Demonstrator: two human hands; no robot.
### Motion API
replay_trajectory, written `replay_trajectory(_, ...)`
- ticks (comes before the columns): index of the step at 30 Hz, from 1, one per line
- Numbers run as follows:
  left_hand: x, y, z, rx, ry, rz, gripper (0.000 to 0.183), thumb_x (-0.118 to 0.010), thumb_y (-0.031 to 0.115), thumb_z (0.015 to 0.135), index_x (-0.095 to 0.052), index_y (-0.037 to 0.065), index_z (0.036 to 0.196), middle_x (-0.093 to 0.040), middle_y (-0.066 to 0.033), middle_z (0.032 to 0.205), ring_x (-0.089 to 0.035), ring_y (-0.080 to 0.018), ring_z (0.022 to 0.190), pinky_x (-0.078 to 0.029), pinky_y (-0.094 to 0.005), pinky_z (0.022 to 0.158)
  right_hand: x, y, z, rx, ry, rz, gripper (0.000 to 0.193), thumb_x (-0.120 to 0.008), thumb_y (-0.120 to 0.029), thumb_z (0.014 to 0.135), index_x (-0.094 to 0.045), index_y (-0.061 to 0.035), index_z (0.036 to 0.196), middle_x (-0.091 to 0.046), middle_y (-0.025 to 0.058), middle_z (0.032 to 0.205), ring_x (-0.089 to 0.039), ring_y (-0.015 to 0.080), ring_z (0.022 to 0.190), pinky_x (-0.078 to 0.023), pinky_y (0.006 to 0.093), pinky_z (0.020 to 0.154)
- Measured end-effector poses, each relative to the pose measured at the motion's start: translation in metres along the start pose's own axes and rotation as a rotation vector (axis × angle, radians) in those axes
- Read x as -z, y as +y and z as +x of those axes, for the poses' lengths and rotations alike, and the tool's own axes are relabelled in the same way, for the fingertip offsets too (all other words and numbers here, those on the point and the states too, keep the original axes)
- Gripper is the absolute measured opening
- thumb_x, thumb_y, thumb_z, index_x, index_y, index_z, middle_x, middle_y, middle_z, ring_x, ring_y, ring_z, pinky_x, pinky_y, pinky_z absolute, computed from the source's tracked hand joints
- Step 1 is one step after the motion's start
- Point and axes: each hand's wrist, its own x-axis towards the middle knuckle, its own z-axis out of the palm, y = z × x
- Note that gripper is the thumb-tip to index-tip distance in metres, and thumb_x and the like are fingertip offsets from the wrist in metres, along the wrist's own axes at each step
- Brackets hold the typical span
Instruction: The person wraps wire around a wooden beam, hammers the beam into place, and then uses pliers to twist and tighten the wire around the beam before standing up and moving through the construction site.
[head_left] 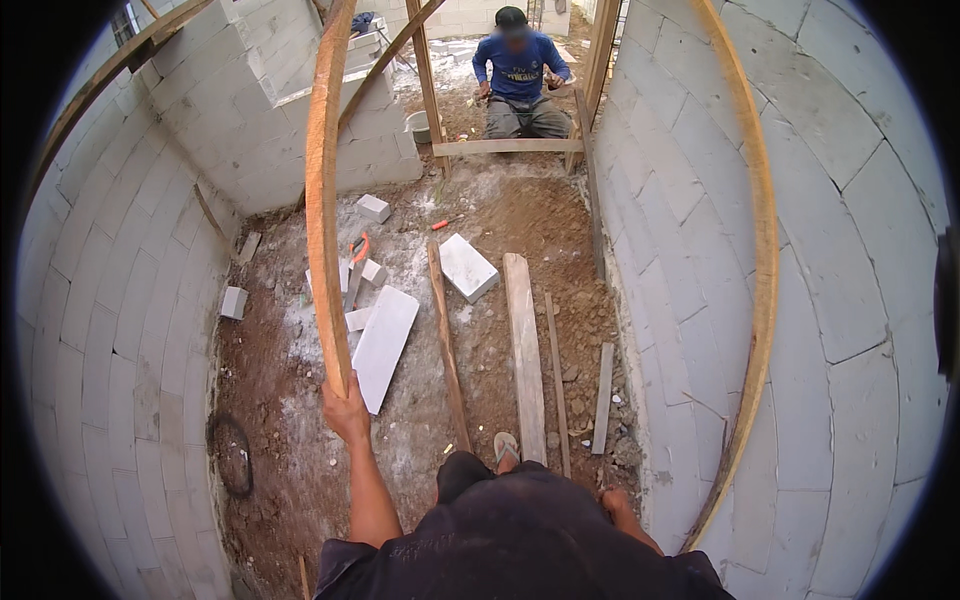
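My left hand (pixel 346 410) is closed around the lower end of a long orange-brown wooden beam (pixel 325 200), which rises past the top of the view. Low by my right side hangs my right hand (pixel 619 503), touching nothing that I can see; its fingers are too small and partly hidden to read. A large white block (pixel 385 345) lies on the ground beyond my left hand. Past it are smaller block pieces (pixel 373 272) and a saw with an orange handle (pixel 361 246).
Block walls (pixel 840 260) close in both sides. A long timber (pixel 765 230) runs along the right wall. Several planks (pixel 525 350) lie on the dirt by my foot, near another white block (pixel 468 266). A person in blue (pixel 518 70) sits beyond a wooden frame (pixel 510 146).
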Motion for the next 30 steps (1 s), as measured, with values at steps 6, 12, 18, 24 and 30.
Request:
replay_trajectory(6,-0.022,0.014,0.006,0.011,-0.058,0.020,0.044,-0.069,0.047,0.087,-0.062,0.005,0.098,-0.069,-0.0229,0.083,-0.066,-0.0448,0.077,-0.048,-0.0530,0.068,0.000,-0.022,0.033,0.024,-0.043,0.494,0.035,-0.056,-0.001,0.093,-0.046,0.0065,0.126,-0.063,0.0137,0.072,-0.063,0.0239,0.059,-0.051,0.0377,0.054)
replay_trajectory(12,-0.041,0.004,0.006,-0.037,-0.069,0.005,0.046,-0.069,0.048,0.087,-0.062,0.004,0.100,-0.069,-0.0231,0.083,-0.066,-0.0456,0.079,-0.048,-0.0537,0.068,-0.001,-0.021,0.020,-0.065,-0.066,0.431,0.019,-0.056,-0.001,0.094,-0.050,0.0029,0.111,-0.063,0.0124,0.071,-0.061,0.0232,0.056,-0.050,0.0374,0.050)
replay_trajectory(18,-0.062,0.022,-0.001,0.032,-0.060,0.073,0.049,-0.069,0.049,0.087,-0.064,0.004,0.106,-0.069,-0.0234,0.086,-0.066,-0.0448,0.080,-0.049,-0.0525,0.070,0.025,-0.031,0.059,-0.074,-0.064,0.451,0.025,-0.059,-0.003,0.092,-0.053,0.0036,0.115,-0.063,0.0123,0.071,-0.062,0.0224,0.059,-0.049,0.0369,0.051)
replay_trajectory(24,-0.084,0.034,-0.017,-0.003,-0.001,-0.041,0.047,-0.070,0.044,0.088,-0.065,0.001,0.106,-0.071,-0.0209,0.089,-0.068,-0.0387,0.080,-0.051,-0.0473,0.071,0.045,-0.029,0.050,-0.211,-0.033,0.280,0.050,-0.064,-0.007,0.088,-0.050,0.0056,0.135,-0.070,0.0156,0.085,-0.068,0.0244,0.074,-0.053,0.0352,0.068)
replay_trajectory(30,-0.113,0.069,-0.025,0.020,-0.104,-0.067,0.045,-0.071,0.038,0.089,-0.066,-0.003,0.106,-0.071,-0.0193,0.093,-0.067,-0.0318,0.080,-0.051,-0.0423,0.074,0.033,0.026,0.108,-0.095,0.038,0.011,0.045,-0.067,-0.013,0.087,-0.060,0.0062,0.127,-0.068,0.0206,0.114,-0.067,0.0277,0.102,-0.050,0.0380,0.085)
